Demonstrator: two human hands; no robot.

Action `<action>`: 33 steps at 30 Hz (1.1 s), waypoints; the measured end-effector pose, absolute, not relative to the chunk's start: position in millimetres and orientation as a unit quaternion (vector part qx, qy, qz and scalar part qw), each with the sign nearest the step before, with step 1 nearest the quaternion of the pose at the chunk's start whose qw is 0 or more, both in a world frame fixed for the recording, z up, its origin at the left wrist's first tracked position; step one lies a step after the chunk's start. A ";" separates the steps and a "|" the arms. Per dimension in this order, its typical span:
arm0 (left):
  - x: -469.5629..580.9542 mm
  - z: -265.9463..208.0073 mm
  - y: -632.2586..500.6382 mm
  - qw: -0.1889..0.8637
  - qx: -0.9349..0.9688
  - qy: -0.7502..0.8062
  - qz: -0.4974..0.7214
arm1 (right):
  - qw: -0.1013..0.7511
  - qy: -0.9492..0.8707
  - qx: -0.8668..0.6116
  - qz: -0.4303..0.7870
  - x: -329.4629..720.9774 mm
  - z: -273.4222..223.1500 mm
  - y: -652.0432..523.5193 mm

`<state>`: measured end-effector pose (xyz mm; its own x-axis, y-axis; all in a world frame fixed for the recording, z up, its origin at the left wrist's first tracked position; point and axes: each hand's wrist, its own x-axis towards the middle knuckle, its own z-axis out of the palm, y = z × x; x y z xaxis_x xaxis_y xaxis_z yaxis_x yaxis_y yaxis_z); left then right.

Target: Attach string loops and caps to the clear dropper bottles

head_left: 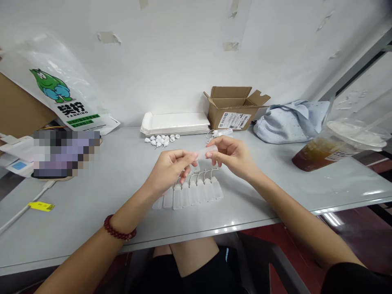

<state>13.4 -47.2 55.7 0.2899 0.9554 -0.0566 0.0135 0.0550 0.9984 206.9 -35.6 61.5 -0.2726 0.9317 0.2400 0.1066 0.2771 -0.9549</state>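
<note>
Between my two hands, above the table, is a small translucent plastic bottle [203,152], lying roughly sideways. My left hand [174,166] pinches its left end with thumb and fingers. My right hand [230,156] is closed around the other end, and the fingers hide part of it. Just below my hands, a row of several similar bottles [193,194] lies on the table, many with thin curved white tubes at their tops. Behind my left hand sits a pile of small white caps [159,141]. More white tubes and a bottle [223,132] lie behind my right hand.
At the back stand a stack of white trays [179,122] and an open cardboard box [231,112]. A blue cloth bag [288,122] and a drink cup [321,147] are on the right. On the left are a plastic bag [67,90], a blurred-out phone [65,155] and a cable [18,216].
</note>
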 end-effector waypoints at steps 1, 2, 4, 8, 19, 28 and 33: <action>12.7 55.8 -46.3 0.594 0.540 0.439 0.404 | 0.459 -0.669 -0.390 0.436 206.8 61.0 -35.4; 12.1 56.2 -45.7 0.605 0.526 0.443 0.402 | 0.461 -0.678 -0.383 0.425 206.6 60.3 -35.1; 11.4 57.5 -44.9 0.623 0.508 0.450 0.389 | 0.467 -0.683 -0.372 0.420 206.1 58.2 -34.3; 12.1 60.7 -46.2 0.636 0.525 0.439 0.357 | 0.498 -0.678 -0.378 0.386 205.0 54.1 -32.8; 10.7 61.7 -45.0 0.682 0.463 0.441 0.354 | 0.453 -0.788 -0.352 0.223 205.2 48.4 -34.7; 8.7 57.3 -44.0 0.663 0.485 0.434 0.370 | 0.458 -0.814 -0.341 0.108 202.8 44.4 -38.1; 9.2 59.0 -45.5 0.615 0.544 0.423 0.383 | 0.461 -0.773 -0.377 0.218 199.7 47.9 -41.7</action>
